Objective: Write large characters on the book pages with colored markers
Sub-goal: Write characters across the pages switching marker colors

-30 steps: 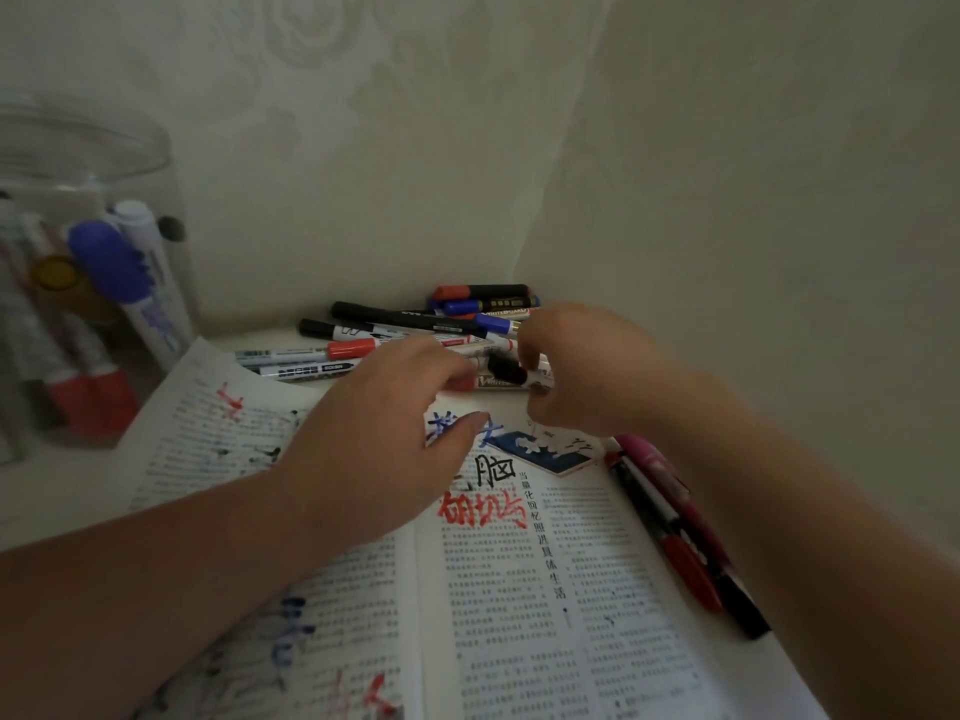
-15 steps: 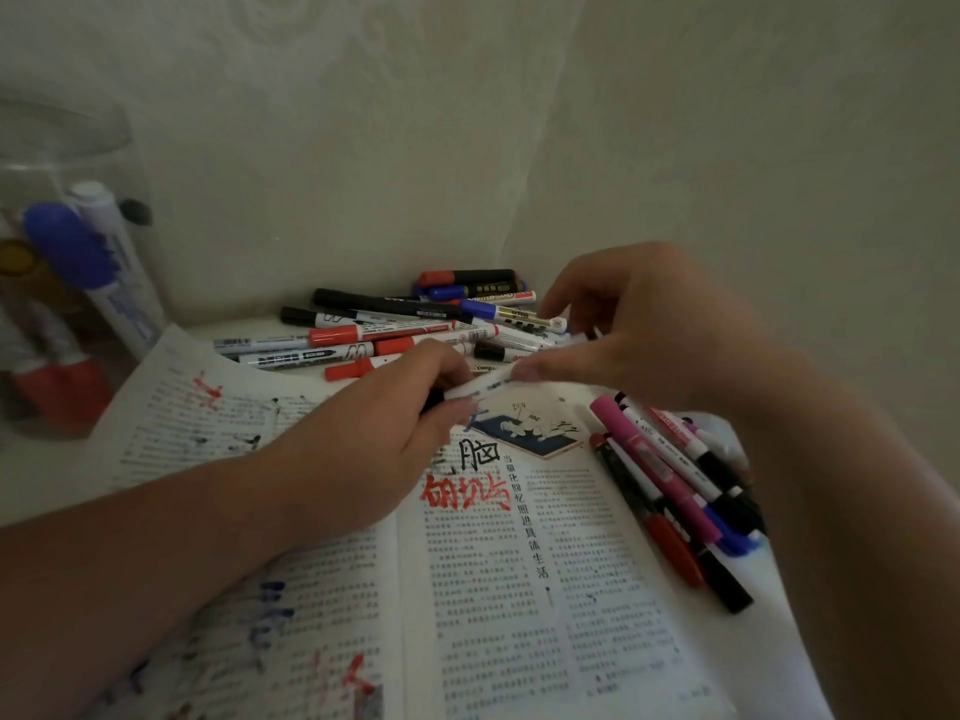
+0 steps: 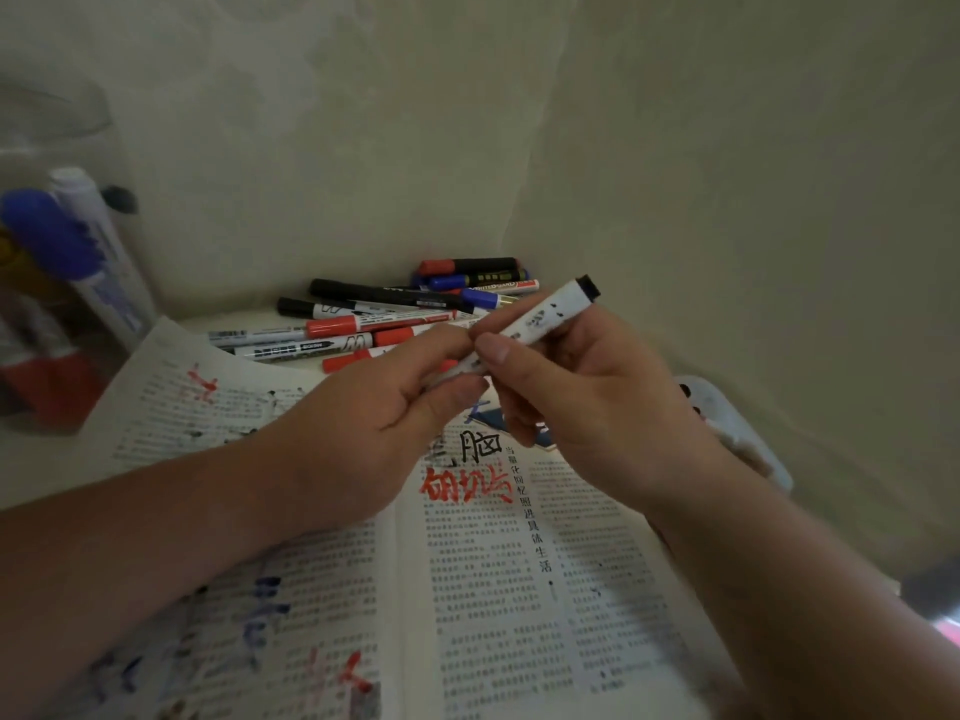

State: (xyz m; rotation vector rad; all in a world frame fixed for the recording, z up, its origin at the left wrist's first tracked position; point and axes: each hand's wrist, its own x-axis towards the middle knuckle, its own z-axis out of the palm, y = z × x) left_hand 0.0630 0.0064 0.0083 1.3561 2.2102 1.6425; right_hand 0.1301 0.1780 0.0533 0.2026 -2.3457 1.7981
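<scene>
An open book (image 3: 519, 589) of printed text lies in front of me, with large red, black and blue characters drawn on both pages. Above it I hold a white marker (image 3: 545, 317) with a black end, tilted up to the right. My right hand (image 3: 587, 407) grips its barrel, thumb on top. My left hand (image 3: 374, 423) pinches the marker's lower end between thumb and fingers; that end is hidden by the fingers.
A pile of red, black and blue markers (image 3: 395, 314) lies at the wall corner behind the book. A clear jar (image 3: 57, 283) holding markers stands at the left. A pale object (image 3: 727, 423) sits to the right, behind my right wrist.
Both hands have lifted the white marker out of the pile and raised it above the book. The camera view has shifted, so the markers at the book's right edge are hidden behind my right arm.
</scene>
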